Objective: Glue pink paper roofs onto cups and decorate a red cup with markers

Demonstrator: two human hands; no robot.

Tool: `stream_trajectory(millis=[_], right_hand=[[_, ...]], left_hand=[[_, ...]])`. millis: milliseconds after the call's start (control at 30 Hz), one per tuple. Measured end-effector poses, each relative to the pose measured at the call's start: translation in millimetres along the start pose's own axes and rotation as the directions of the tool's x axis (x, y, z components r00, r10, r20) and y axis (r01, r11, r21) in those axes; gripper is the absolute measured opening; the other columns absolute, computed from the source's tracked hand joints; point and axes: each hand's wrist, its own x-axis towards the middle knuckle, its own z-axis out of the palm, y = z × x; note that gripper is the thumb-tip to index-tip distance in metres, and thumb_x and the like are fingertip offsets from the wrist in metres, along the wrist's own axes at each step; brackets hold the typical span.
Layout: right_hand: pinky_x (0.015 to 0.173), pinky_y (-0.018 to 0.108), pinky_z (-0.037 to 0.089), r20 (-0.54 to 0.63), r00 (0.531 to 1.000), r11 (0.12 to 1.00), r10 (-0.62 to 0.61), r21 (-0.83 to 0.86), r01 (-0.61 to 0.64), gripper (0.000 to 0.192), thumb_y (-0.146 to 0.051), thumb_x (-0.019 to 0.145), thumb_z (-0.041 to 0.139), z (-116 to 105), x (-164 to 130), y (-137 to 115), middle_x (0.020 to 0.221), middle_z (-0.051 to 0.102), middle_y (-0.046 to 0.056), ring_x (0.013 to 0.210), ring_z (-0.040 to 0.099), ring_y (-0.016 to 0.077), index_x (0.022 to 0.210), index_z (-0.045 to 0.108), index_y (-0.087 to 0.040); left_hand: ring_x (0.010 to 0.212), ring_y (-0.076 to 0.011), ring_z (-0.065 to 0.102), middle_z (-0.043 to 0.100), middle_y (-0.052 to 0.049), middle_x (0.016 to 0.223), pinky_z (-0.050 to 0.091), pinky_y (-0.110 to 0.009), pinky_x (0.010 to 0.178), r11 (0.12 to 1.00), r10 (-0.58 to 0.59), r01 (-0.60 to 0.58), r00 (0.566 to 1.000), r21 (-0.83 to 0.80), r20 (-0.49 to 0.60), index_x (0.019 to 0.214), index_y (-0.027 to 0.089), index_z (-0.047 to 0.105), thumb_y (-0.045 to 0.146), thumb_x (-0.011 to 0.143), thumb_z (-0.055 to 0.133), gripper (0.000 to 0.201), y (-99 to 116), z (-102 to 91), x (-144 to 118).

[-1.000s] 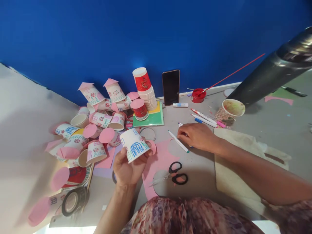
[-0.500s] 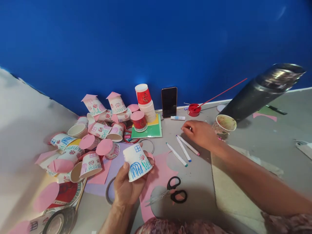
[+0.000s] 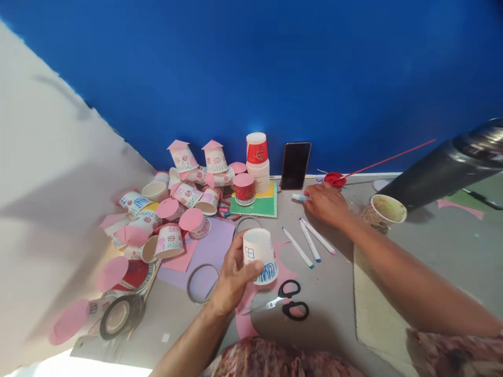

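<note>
Fingers of left hand (image 3: 231, 275) grip painted cup (image 3: 260, 255); right hand (image 3: 327, 204) hides glue tube (image 3: 298, 197).

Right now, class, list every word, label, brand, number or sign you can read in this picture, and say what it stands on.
No readable text anywhere.
Red paper cup atop the stack: a printed design, too small to read.
Glue tube by the right hand: label too blurred to read.
Decorated cup in the left hand: only drawn window and blue scribbles, no letters.
Phone: screen dark.
</note>
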Motion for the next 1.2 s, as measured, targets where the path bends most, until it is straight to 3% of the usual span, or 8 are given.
stream_trajectory(millis=[133,200,233,333,433,700,933,1200], right_hand=[[0.073,0.031,0.053,0.045,0.996,0.973,-0.071,0.221,0.059,0.021,-0.03,0.101,0.054,-22.9,-27.2,-1.8,0.098,0.077,0.007,0.084,0.069,0.0218,0.115,0.067,-0.02],[0.061,0.028,0.049,0.018,0.988,0.761,-0.155,0.639,0.108,0.021,-0.04,0.097,0.062,-37.2,-46.3,-6.5,0.084,0.073,0.003,0.067,0.063,0.0175,0.107,0.069,-0.023],[0.057,0.027,0.046,-0.005,0.986,0.639,-0.167,0.761,0.112,0.022,-0.043,0.094,0.065,-43.7,-56.0,-9.6,0.077,0.069,0.001,0.062,0.059,0.0161,0.102,0.07,-0.023],[0.045,0.026,0.038,-0.031,0.987,0.384,-0.16,0.919,0.091,0.017,-0.04,0.086,0.073,-57.2,-80.3,-21.1,0.063,0.06,-0.003,0.048,0.05,0.0124,0.089,0.071,-0.023],[0.042,0.024,0.033,-0.091,0.978,0.301,-0.19,0.942,0.147,0.011,-0.032,0.083,0.076,-62.3,-93.9,-34.1,0.059,0.058,-0.004,0.045,0.046,0.0099,0.084,0.072,-0.022],[0.049,0.021,0.036,-0.334,0.876,0.418,-0.347,0.781,0.464,0.006,-0.019,0.085,0.07,-58.4,-103.6,-55.4,0.067,0.065,-0.005,0.053,0.047,0.0077,0.089,0.073,-0.022],[0.048,0.022,0.036,-0.288,0.928,0.54,-0.238,0.754,0.373,0.007,-0.025,0.087,0.066,-57.0,-96.9,-52.7,0.061,0.058,-0.008,0.049,0.045,0.0076,0.081,0.067,-0.022],[0.047,0.023,0.035,-0.269,0.939,0.601,-0.215,0.721,0.345,0.012,-0.029,0.087,0.065,-63.6,-97.8,-48.3,0.054,0.056,-0.007,0.047,0.046,0.0092,0.077,0.067,-0.023]], left_hand=[[0.091,-0.0229,0.067,0.072,-0.007,0.102,0.054,-0.031,0.08,0.992,0.051,-0.054,0.998,0.111,0.03,0.126,0.022,0.07,0.046,0.074,0.091,0.061,3.0,2.0,1.3],[0.099,-0.024,0.065,0.071,-0.008,0.11,0.053,-0.031,0.086,0.958,0.12,-0.124,0.992,0.259,0.034,0.125,0.022,0.072,0.046,0.074,0.091,0.059,6.5,1.9,1.8],[0.104,-0.025,0.065,0.07,-0.008,0.115,0.052,-0.032,0.09,0.927,0.158,-0.162,0.987,0.339,0.038,0.127,0.023,0.072,0.046,0.075,0.09,0.06,8.5,1.5,1.9],[0.111,-0.0265,0.064,0.068,-0.007,0.122,0.05,-0.035,0.096,0.821,0.231,-0.236,0.97,0.52,0.076,0.129,0.024,0.068,0.043,0.076,0.088,0.06,13.5,0.0,2.6],[0.105,-0.0243,0.064,0.068,-0.005,0.116,0.05,-0.035,0.091,0.737,0.236,-0.27,0.962,0.62,0.138,0.124,0.024,0.067,0.042,0.078,0.086,0.054,15.7,0.8,2.7],[0.113,-0.0273,0.062,0.068,-0.006,0.117,0.051,-0.039,0.095,0.627,0.222,-0.382,0.923,0.679,0.314,0.133,0.03,0.071,0.044,0.083,0.084,0.053,11.9,4.0,1.0],[0.117,-0.0289,0.06,0.067,-0.009,0.12,0.053,-0.043,0.1,0.62,0.28,-0.451,0.892,0.642,0.356,0.138,0.029,0.07,0.04,0.078,0.089,0.064,4.1,1.8,0.3],[0.108,-0.0266,0.062,0.069,-0.009,0.115,0.053,-0.04,0.093,0.685,0.392,-0.438,0.895,0.583,0.212,0.133,0.027,0.075,0.054,0.081,0.087,0.059,8.6,1.8,0.8]])
